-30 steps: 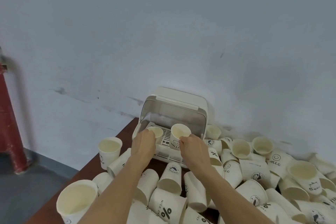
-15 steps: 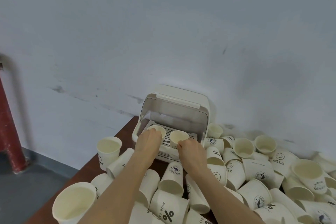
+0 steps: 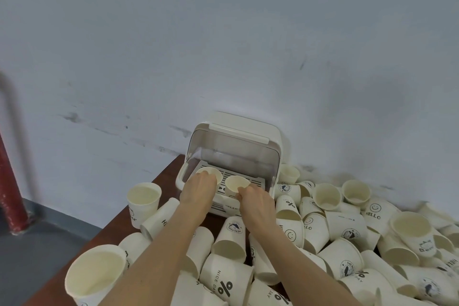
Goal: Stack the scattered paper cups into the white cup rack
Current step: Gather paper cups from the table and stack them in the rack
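Observation:
The white cup rack (image 3: 273,176) stands with its lid raised at the back of the brown table, against the wall. Two cream paper cups stand upright on its slatted tray. My left hand (image 3: 197,190) grips the left cup (image 3: 211,172) from the near side. My right hand (image 3: 255,202) holds the right cup (image 3: 236,182) by its near rim. Many more printed paper cups (image 3: 342,228) lie scattered and tipped over in front of and to the right of the rack.
An upright cup (image 3: 143,200) stands left of the rack and a bigger one (image 3: 95,273) near the table's left edge (image 3: 159,177). A red pipe (image 3: 10,196) runs down to the grey floor at far left. The wall is close behind the rack.
Both hands have lowered their cups from above the tray down onto it inside the rack. The right cup now sits much deeper than a second ago.

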Available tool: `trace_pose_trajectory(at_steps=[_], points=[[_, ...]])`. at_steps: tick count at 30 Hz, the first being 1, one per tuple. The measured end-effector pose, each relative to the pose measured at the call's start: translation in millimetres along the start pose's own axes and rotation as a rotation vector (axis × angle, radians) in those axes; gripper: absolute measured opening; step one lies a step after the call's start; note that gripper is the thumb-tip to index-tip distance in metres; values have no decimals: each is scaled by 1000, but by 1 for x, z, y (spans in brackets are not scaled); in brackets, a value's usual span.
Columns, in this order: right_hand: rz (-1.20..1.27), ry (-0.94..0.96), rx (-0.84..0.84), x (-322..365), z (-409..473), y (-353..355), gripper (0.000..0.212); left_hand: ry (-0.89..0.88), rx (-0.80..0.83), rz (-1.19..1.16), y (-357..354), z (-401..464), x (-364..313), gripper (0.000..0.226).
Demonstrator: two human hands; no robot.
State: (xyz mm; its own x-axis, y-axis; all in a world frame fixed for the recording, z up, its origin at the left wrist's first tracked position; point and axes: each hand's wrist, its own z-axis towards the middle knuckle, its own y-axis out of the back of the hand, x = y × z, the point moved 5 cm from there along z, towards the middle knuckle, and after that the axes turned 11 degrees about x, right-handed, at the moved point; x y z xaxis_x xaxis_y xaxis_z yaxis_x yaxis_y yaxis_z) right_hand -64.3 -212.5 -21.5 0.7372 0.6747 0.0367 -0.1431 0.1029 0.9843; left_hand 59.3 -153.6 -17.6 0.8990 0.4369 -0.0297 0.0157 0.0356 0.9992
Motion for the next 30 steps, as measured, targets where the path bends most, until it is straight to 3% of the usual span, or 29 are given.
trace_pose_trajectory(at_steps=[18,23,30], points=[[25,-11,56,4,-9,8,12,15,-28,34,8,-14,-7,27],[109,-6,134,2,-16,18,34,19,-114,-30,22,-28,-5,30],[228,22,169,0,-44,40,37,-13,-165,-117,41,-48,-17,26]])
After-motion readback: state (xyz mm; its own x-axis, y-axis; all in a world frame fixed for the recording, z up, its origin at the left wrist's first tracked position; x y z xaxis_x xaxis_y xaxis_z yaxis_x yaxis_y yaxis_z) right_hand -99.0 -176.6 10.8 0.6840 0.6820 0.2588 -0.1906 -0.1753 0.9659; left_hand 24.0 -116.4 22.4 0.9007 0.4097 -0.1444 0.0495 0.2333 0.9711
